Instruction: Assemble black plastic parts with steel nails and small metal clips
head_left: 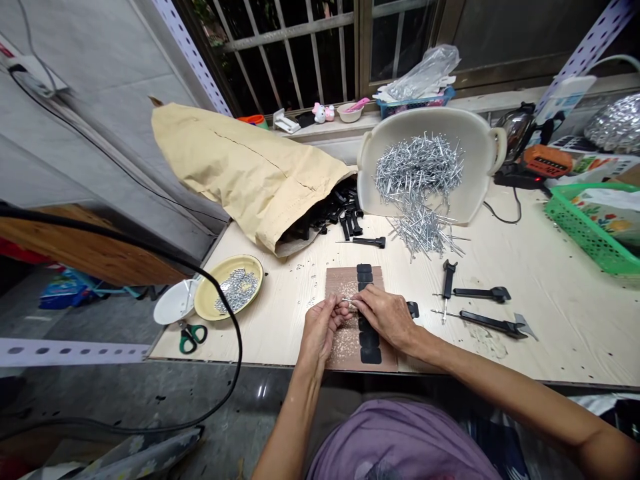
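Observation:
My left hand (pixel 321 327) is closed in a pinch at the tip of a thin metal pin (pixel 348 300); anything small between its fingertips is too fine to tell. My right hand (pixel 389 315) wraps around a black plastic piece (pixel 413 309), whose wide end shows past the palm, with the pin pointing left from the fingers. Both hands are over a brown ribbed mat (pixel 345 357) sprinkled with pale crumbs. A strip of black pads (pixel 370 339) runs down the mat, partly covered by my right hand.
Black pieces with pins (pixel 493 323) lie to the right. A paper sack (pixel 260 173) spills more black parts. Behind sits a white basin (pixel 425 120) of loose metal pins. At left are a yellow bowl (pixel 207 275) of small metal bits, scissors (pixel 193 337) and a hanging black cable (pixel 239 347).

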Available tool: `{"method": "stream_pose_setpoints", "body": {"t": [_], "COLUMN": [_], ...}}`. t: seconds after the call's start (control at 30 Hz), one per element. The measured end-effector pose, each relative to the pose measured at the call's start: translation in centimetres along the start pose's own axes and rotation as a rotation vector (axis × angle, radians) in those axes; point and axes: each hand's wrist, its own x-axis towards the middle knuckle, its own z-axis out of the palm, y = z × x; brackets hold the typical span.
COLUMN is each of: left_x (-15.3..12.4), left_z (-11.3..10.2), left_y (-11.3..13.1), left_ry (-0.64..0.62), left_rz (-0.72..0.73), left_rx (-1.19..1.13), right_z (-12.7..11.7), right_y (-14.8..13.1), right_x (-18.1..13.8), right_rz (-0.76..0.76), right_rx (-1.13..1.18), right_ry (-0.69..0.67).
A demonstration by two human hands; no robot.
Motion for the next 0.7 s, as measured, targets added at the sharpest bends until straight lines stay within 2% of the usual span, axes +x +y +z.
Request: {"method": "stream_pose_setpoints", "body": {"t": [0.4,0.53,0.7], "left_x": [0.18,0.13,0.19], "left_z": [-0.04,0.23,0.17], "left_y": [-0.57,-0.42,-0.21], "left_ry": [0.016,0.021,0.038], "left_rz": [0.033,0.067,0.08], "left_rx": [0.073,0.12,0.134], "right_z": [0.27,0.22,0.0], "right_y": [0.17,0.19,0.5], "right_x": [-0.41,-0.37,-0.19], "right_rz": [-0.035,-0.001,0.002], "right_rx": [0.032,0.024,0.185], "right_ry": [0.028,0.007,-0.027]}}
